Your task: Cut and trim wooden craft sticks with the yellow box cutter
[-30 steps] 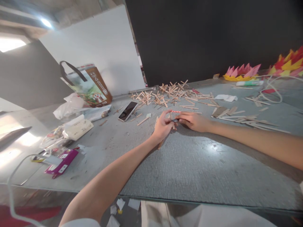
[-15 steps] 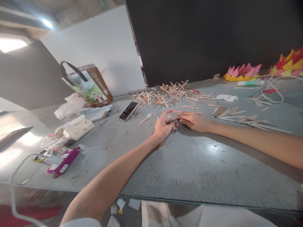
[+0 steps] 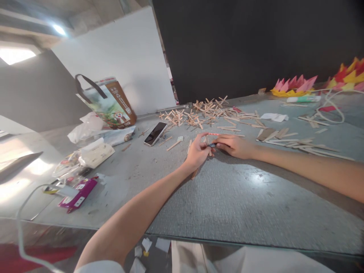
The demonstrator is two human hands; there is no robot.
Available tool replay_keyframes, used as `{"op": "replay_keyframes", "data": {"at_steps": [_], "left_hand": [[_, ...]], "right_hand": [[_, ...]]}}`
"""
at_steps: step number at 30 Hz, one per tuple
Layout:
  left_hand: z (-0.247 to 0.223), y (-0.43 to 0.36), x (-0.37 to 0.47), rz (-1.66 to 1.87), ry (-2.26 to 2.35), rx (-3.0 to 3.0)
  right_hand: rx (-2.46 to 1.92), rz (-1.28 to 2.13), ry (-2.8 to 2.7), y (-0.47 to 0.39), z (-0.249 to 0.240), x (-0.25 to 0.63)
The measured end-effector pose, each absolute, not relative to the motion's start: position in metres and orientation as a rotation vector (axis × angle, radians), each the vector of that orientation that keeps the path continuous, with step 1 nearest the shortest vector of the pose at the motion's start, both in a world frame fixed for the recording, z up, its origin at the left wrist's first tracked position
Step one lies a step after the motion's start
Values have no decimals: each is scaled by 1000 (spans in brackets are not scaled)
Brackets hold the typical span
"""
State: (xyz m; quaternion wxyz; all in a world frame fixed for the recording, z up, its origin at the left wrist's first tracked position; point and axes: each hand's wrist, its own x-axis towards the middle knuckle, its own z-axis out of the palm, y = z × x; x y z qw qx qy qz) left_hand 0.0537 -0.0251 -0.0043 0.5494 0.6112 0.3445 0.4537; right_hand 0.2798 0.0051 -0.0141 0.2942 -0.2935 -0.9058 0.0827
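Observation:
My left hand (image 3: 198, 152) is closed low over the tabletop, thumb and fingers pinched around a thin wooden craft stick (image 3: 210, 153) that shows below its fingertips. My right hand (image 3: 235, 146) meets it from the right, its fingers closed on a small dark flat piece (image 3: 212, 145) between the two hands. What that piece is, I cannot make out. Just beyond the fingertips lies a narrow red-and-white strip (image 3: 213, 134). Another wooden stick (image 3: 195, 173) pokes out under my left wrist.
Behind the hands spreads a heap of crossed sticks (image 3: 209, 110); loose sticks (image 3: 301, 145) lie right. A phone (image 3: 155, 133), a shopping bag (image 3: 113, 102) and a purple packet (image 3: 78, 195) are on the left. Paper flowers (image 3: 294, 86) and a glue stick (image 3: 303, 99) stand back right.
The whole view has shifted slightly. Both hands keep nearly the same pose, and the dark piece between them shows a little more plainly.

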Motion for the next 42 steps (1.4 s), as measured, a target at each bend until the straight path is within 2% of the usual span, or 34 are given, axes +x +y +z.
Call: {"op": "replay_keyframes", "data": {"at_steps": [42], "left_hand": [[-4,-25,53,1033,901,1514]], "right_hand": [[-757,247,-2400,5,-13,278]]}}
